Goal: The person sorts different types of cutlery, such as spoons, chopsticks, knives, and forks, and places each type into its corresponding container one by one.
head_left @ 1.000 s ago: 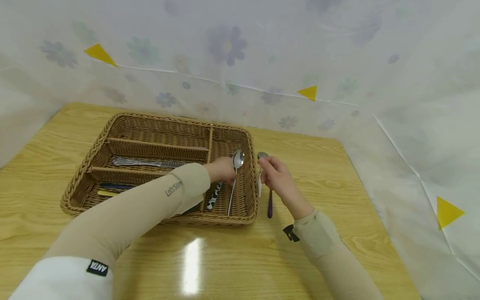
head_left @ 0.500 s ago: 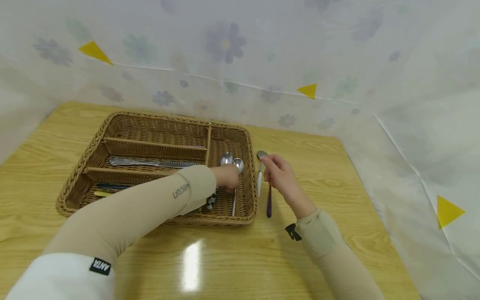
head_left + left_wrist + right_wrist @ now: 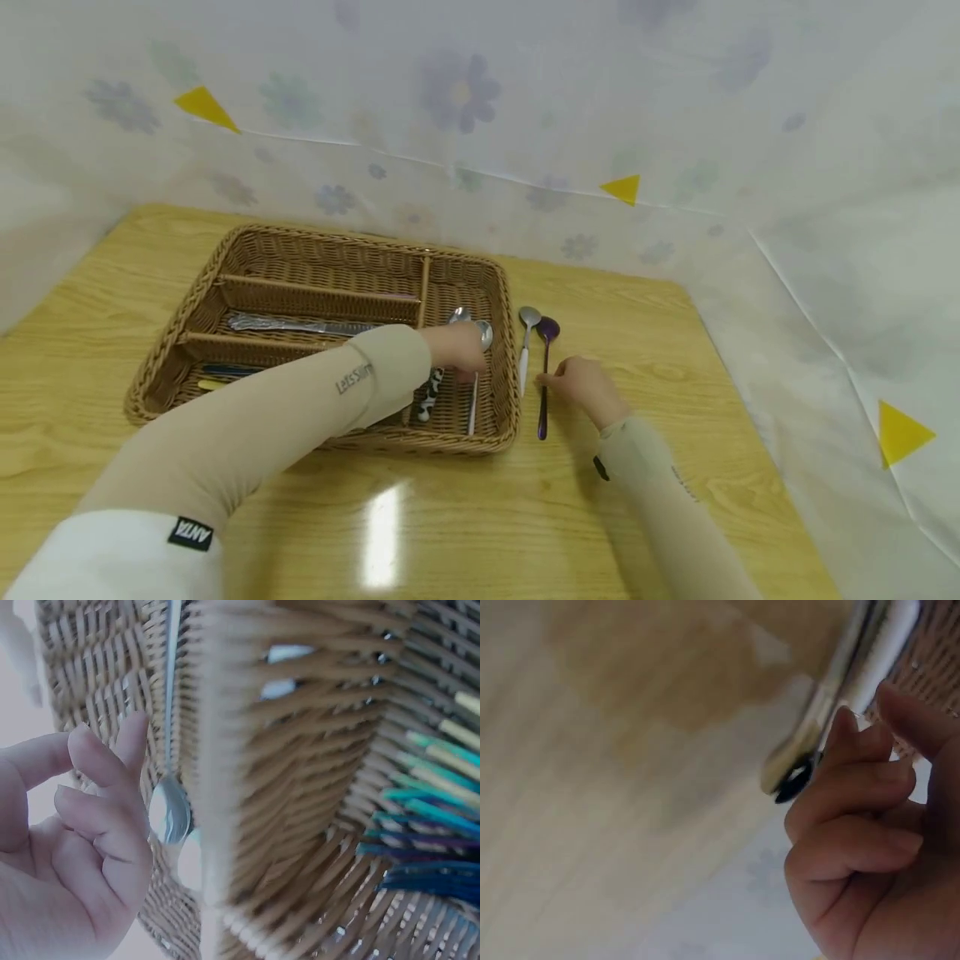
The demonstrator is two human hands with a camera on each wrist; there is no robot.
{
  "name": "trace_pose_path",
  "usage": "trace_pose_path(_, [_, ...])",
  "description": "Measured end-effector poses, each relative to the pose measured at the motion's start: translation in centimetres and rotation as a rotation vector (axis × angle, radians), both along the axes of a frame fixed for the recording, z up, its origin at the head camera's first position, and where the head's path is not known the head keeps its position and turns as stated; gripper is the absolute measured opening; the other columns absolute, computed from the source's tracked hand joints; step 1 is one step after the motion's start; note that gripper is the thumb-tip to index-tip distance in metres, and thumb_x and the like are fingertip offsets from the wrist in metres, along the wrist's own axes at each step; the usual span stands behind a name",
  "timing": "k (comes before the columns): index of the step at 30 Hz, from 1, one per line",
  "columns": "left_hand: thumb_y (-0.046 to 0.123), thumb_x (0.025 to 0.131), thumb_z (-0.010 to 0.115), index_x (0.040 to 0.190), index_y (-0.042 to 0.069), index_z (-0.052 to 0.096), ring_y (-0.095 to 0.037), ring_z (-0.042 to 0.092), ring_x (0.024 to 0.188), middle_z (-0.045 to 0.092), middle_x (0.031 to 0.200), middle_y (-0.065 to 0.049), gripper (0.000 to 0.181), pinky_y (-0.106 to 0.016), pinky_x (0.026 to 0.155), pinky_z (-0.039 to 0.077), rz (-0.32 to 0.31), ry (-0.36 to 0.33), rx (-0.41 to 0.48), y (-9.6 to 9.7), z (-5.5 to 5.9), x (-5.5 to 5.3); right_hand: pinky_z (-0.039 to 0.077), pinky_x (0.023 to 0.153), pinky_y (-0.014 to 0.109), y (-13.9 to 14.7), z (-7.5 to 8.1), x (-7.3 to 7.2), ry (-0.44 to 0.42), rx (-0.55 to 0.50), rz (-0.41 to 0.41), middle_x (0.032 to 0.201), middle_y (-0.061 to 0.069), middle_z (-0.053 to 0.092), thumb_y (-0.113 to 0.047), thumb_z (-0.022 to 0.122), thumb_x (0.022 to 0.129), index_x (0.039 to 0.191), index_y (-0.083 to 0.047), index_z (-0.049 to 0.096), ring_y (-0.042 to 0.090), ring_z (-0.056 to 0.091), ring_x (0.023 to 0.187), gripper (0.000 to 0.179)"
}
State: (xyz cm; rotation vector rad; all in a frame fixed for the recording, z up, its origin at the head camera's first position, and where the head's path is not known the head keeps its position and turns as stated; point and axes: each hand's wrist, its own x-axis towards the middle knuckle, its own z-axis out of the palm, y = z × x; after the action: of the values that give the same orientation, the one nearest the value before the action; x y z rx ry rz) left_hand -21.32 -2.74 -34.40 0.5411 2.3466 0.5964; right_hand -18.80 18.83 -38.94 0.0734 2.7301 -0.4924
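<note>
My left hand (image 3: 459, 348) is over the right compartment of a wicker basket (image 3: 508, 421). Its fingers bend loosely and hold nothing visible in the left wrist view. A silver spoon (image 3: 171, 810) lies just beyond them, beside a second spoon bowl (image 3: 190, 860). Near my left hand also lies a black-and-white patterned handle (image 3: 431, 394). On the table right of the basket, a purple spoon (image 3: 548, 330) and a white-handled spoon (image 3: 529, 317) lie side by side. My right hand (image 3: 588, 385) has its fingertips at the purple spoon's handle; thumb and forefinger look apart in the right wrist view.
Low wicker dividers (image 3: 322, 287) split the basket's left side. Silver knives (image 3: 277, 323) lie in the middle slot, blue and yellow handles (image 3: 212, 384) in the front one. A floral sheet (image 3: 480, 167) hangs behind the wooden table (image 3: 465, 517).
My right hand has moved down and right from the spoon bowls to the purple handle, uncovering both spoons. The left hand has shifted slightly over its compartment; the spoon beneath has moved a little.
</note>
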Motion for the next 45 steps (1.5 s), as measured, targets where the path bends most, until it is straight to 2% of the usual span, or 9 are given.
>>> trace_pose_path(4, [0.011, 0.093, 0.048, 0.096, -0.004, 0.069, -0.022, 0.065, 0.066, 0.072, 0.09, -0.015, 0.026, -0.026, 0.063, 0.051, 0.036, 0.021, 0.063, -0.9, 1.0, -0.4, 0.027, 0.046, 0.021, 0.1, -0.8, -0.1, -0.027, 0.015, 0.012, 0.049, -0.006, 0.034, -0.03, 0.061, 0.09, 0.057, -0.011, 0.05, 0.008, 0.03, 0.047, 0.039])
trace_pose_path(6, [0.013, 0.094, 0.047, 0.076, 0.0, 0.068, -0.024, 0.069, 0.075, 0.071, 0.097, -0.017, 0.03, -0.029, 0.07, 0.053, 0.063, 0.033, 0.092, -1.6, 1.5, -0.6, 0.026, 0.046, 0.02, 0.0, -0.8, -0.2, -0.036, 0.019, 0.03, 0.047, -0.006, 0.032, -0.026, 0.059, 0.091, 0.056, -0.011, 0.049, 0.007, 0.028, 0.046, 0.039])
trace_pose_path(12, [0.012, 0.093, 0.046, 0.065, 0.006, 0.06, -0.009, 0.053, 0.051, 0.072, 0.091, -0.017, 0.032, -0.02, 0.054, 0.041, 0.146, 0.024, 0.127, -3.0, 1.6, -1.1, 0.027, 0.046, 0.019, 0.1, -0.9, -0.4, -0.051, 0.008, 0.039, 0.045, -0.007, 0.032, -0.019, 0.056, 0.09, 0.049, -0.016, 0.04, 0.006, 0.028, 0.044, 0.045])
trace_pose_path(17, [0.014, 0.094, 0.045, 0.048, 0.014, 0.044, -0.007, 0.053, 0.053, 0.07, 0.102, -0.017, 0.046, -0.022, 0.055, 0.038, 0.179, 0.009, 0.15, -3.9, 1.9, -1.3, 0.028, 0.046, 0.02, 0.5, -1.3, -0.4, -0.028, -0.046, 0.009, 0.045, -0.007, 0.034, -0.018, 0.055, 0.089, 0.05, -0.015, 0.042, 0.007, 0.029, 0.044, 0.041])
trace_pose_path(22, [0.016, 0.095, 0.045, 0.056, 0.012, 0.058, -0.006, 0.056, 0.056, 0.071, 0.101, -0.015, 0.042, -0.024, 0.061, 0.045, 0.185, 0.032, 0.122, -4.3, 2.0, -1.4, 0.033, 0.046, 0.022, 0.9, -1.2, -0.4, -0.017, -0.129, -0.038, 0.047, -0.005, 0.038, -0.017, 0.051, 0.09, 0.056, -0.012, 0.045, 0.008, 0.034, 0.045, 0.034])
trace_pose_path(26, [0.018, 0.095, 0.045, 0.064, 0.008, 0.066, -0.006, 0.054, 0.054, 0.071, 0.099, -0.014, 0.038, -0.022, 0.054, 0.041, 0.195, 0.039, 0.114, -4.4, 2.0, -1.5, 0.035, 0.047, 0.023, 1.2, -1.0, -0.6, -0.011, -0.168, -0.069, 0.048, -0.004, 0.038, -0.017, 0.041, 0.094, 0.06, -0.012, 0.043, 0.009, 0.035, 0.044, 0.035])
trace_pose_path(33, [0.014, 0.093, 0.046, 0.05, 0.013, 0.05, -0.006, 0.051, 0.051, 0.072, 0.096, -0.014, 0.044, -0.02, 0.052, 0.038, 0.193, 0.031, 0.153, -4.5, 2.1, -1.5, 0.037, 0.05, 0.023, 1.0, -0.7, -0.9, 0.038, -0.281, -0.143, 0.057, 0.0, 0.054, -0.015, 0.032, 0.097, 0.084, 0.002, 0.054, 0.01, 0.045, 0.048, 0.031])
trace_pose_path(38, [0.014, 0.093, 0.045, 0.045, 0.015, 0.038, -0.006, 0.046, 0.047, 0.071, 0.101, -0.016, 0.049, -0.019, 0.047, 0.03, 0.188, 0.019, 0.152, -4.4, 2.2, -1.4, 0.039, 0.049, 0.024, 0.2, -0.2, -1.0, 0.058, -0.408, -0.2, 0.058, 0.001, 0.052, -0.015, 0.027, 0.099, 0.105, 0.009, 0.051, 0.01, 0.045, 0.047, 0.035])
trace_pose_path(45, [0.015, 0.094, 0.045, 0.045, 0.014, 0.043, -0.005, 0.045, 0.045, 0.07, 0.103, -0.016, 0.049, -0.019, 0.045, 0.029, 0.195, 0.01, 0.15, -4.3, 2.4, -1.4, 0.035, 0.049, 0.023, -1.5, 1.5, -0.4, 0.103, -0.598, -0.244, 0.062, 0.001, 0.049, -0.02, 0.028, 0.103, 0.121, 0.011, 0.047, 0.008, 0.039, 0.049, 0.041])
